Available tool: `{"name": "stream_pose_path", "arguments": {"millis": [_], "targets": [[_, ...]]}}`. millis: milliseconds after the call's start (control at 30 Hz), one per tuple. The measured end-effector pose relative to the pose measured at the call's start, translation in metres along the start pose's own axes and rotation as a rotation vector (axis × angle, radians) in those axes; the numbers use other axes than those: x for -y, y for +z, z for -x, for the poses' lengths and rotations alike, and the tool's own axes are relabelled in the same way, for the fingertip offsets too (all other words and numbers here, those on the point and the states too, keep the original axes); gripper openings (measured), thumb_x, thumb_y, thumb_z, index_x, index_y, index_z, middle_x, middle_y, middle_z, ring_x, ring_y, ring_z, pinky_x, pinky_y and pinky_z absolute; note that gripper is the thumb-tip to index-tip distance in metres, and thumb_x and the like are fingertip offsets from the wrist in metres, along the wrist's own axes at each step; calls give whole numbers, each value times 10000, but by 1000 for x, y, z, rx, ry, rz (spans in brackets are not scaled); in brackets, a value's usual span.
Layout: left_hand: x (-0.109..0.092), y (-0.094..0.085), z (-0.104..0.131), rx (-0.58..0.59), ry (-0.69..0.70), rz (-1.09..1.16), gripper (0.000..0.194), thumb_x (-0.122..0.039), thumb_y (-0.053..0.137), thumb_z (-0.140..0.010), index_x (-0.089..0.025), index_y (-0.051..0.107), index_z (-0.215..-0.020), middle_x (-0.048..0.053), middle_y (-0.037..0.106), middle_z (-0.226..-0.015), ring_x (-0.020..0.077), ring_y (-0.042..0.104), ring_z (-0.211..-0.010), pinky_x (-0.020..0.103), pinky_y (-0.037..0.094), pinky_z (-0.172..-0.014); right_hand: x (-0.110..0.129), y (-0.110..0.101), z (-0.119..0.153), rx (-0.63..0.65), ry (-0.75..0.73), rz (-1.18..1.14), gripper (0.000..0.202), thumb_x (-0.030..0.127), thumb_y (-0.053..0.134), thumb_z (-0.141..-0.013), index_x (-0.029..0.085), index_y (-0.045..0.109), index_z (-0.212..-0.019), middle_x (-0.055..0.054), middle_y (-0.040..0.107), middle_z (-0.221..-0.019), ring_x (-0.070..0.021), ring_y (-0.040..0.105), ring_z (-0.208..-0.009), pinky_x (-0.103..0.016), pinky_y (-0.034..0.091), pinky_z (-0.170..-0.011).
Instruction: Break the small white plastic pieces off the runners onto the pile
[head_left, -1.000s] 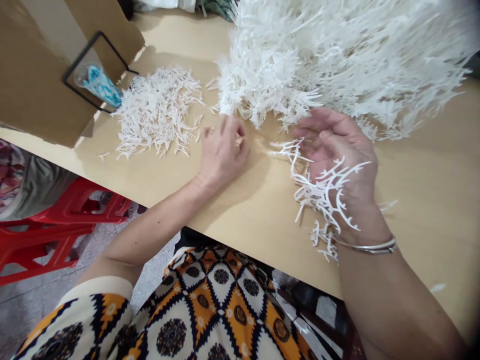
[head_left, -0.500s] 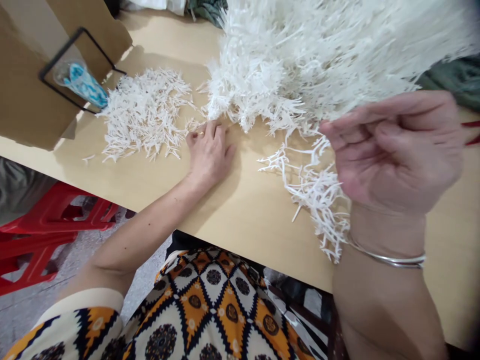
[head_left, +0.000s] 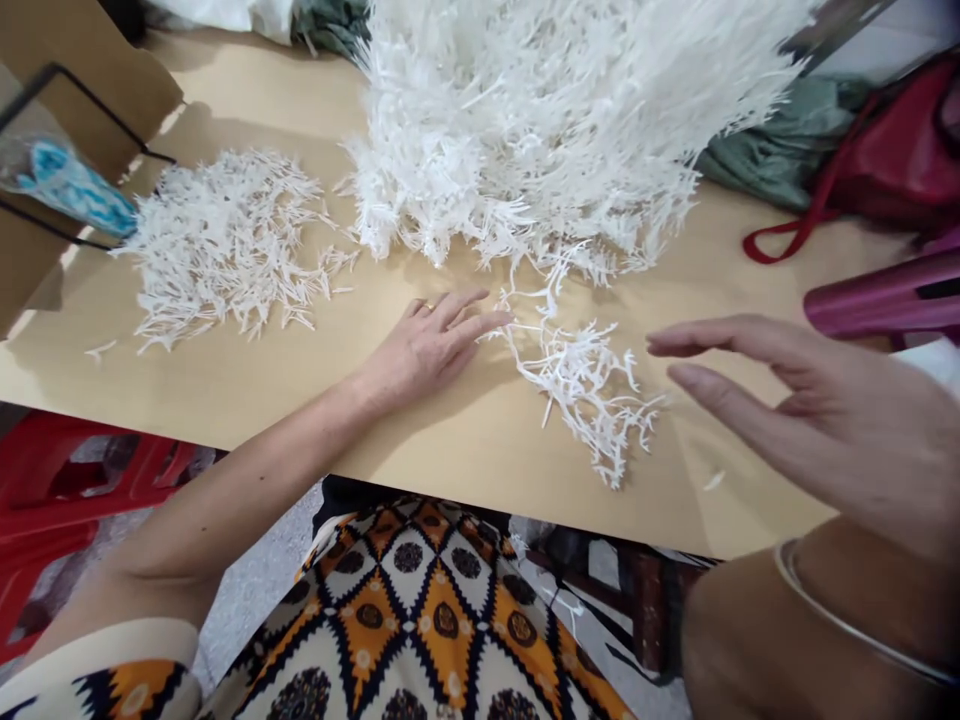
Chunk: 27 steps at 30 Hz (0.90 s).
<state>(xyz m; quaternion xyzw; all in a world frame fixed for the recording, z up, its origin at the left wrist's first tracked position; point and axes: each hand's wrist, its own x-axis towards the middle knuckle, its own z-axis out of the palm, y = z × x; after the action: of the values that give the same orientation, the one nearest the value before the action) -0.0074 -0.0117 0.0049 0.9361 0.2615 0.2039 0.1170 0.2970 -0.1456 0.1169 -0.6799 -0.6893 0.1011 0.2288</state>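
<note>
My left hand (head_left: pixel 435 345) rests low over the table (head_left: pixel 450 440), fingers stretched out, with the index tip at the edge of a small tangle of white branching plastic pieces (head_left: pixel 577 375). To the right of that tangle, my right hand (head_left: pixel 802 400) hovers with thumb and fingers apart and nothing between them. A large heap of white feathery strands (head_left: pixel 540 130) stands behind both hands. Left of my left hand lies a flat pile of small white sprigs (head_left: pixel 225 240). One white scrap (head_left: pixel 713 481) lies on the table below my right hand.
A cardboard box (head_left: pixel 97 60) and a black wire frame (head_left: pixel 82 90) with a blue-and-white bundle (head_left: pixel 79 190) stand at left. On the right are a red bag (head_left: pixel 892 150), green cloth (head_left: pixel 780 140) and a purple bottle (head_left: pixel 885 295). Red stools (head_left: pixel 82 480) stand below the left edge.
My left hand has shifted toward the small tangle and its fingers have spread. My right hand has moved right and lower and opened from a pinch. The view has turned right.
</note>
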Motion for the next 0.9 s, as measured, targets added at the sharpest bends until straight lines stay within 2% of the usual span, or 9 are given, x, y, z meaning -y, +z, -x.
{"name": "stream_pose_path", "arguments": {"millis": [67,167,233,333,433,533,733,833,900], "targets": [[0,1,0,27,-1,-21,370,-259,442,-1128,-270,585,-1470,115,614,-1559,263,626,-1356,448,443,-1132,-10,9,17,59,-36,35,389,600,674,-957,372,746,-1265,-72,792,-1208,-274,767,-1029,-474,619,-959],[1,2,0,57,-8,-26,287,-271,480,-1121,-241,646,-1353,100,694,-1457,257,658,-1287,435,447,-1089,-21,30,37,-6,-88,7,615,704,668,-942,356,639,-1448,-149,686,-1391,-359,667,-1314,-572,545,-1146],[1,2,-1,59,-12,-35,259,-278,496,-1115,-222,659,-1309,114,702,-1440,264,659,-1289,433,449,-1083,-22,47,45,7,-61,28,796,768,636,-927,331,522,-1583,-199,563,-1541,-408,549,-1467,-636,473,-1225],[0,0,-2,66,-29,-37,249,-298,487,-1120,-192,662,-1260,132,708,-1419,273,660,-1300,435,448,-1095,-18,72,50,106,38,47,1053,846,657,-856,323,322,-1706,-215,353,-1721,-458,366,-1611,-698,387,-1277],[-1,-1,-2,72,-48,-8,207,-294,494,-1115,-185,666,-1151,114,716,-1409,259,671,-1283,425,440,-1107,-11,94,50,163,92,71,1228,839,737,-791,307,184,-1749,-216,243,-1790,-496,284,-1646,-737,372,-1267],[0,-1,-2,47,-52,35,159,-284,531,-1098,-190,659,-1099,95,726,-1389,245,675,-1272,405,438,-1088,-8,108,46,151,102,127,1162,791,711,-846,258,204,-1746,-231,273,-1782,-501,316,-1629,-742,355,-1268],[4,0,-1,37,-56,113,169,-297,543,-1090,-209,686,-1107,73,748,-1374,232,669,-1293,399,421,-1092,-11,117,40,107,47,128,897,748,628,-925,242,430,-1639,-198,438,-1702,-462,407,-1570,-702,374,-1270],[5,0,-1,54,-37,133,164,-296,577,-1071,-219,709,-1132,67,760,-1375,235,659,-1336,407,408,-1092,-13,123,36,55,25,109,787,678,570,-992,201,464,-1608,-217,442,-1698,-448,410,-1573,-706,366,-1273],[5,0,0,74,11,164,159,-296,596,-1062,-238,725,-1135,48,757,-1402,227,645,-1380,407,390,-1106,-13,127,31,37,-9,98,708,580,543,-1030,179,465,-1608,-221,425,-1713,-437,406,-1583,-700,362,-1277]]}}
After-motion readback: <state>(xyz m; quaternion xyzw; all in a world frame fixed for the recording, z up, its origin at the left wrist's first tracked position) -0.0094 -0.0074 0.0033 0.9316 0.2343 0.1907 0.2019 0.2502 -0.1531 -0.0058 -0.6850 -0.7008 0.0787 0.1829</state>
